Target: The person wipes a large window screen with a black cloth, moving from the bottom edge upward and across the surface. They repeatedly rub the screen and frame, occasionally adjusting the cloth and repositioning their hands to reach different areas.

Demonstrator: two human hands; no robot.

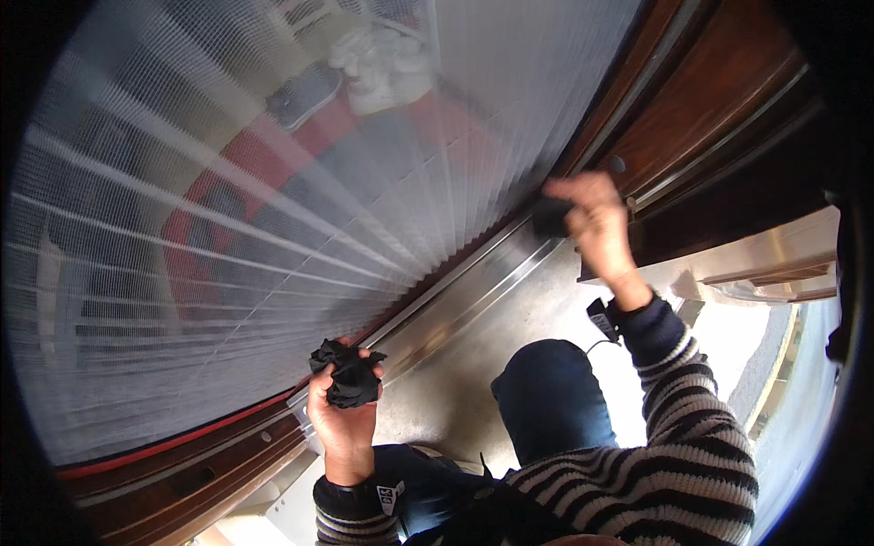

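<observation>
My left hand (347,416) is closed round a crumpled black cloth (348,375), close to the lower left of the door frame. My right hand (595,222) is blurred near the right side of the metal sill (471,293). A dark, blurred thing (552,217) shows beside its fingers; whether the hand holds it is unclear. A pleated mesh screen (382,205) fills the opening in front of me.
Through the mesh, a red-bordered grey floor (293,225), a dark shoe (305,95) and white shoes (386,82) are visible. Brown door framing (710,89) rises at right. My bent knee (556,396) is close to the sill.
</observation>
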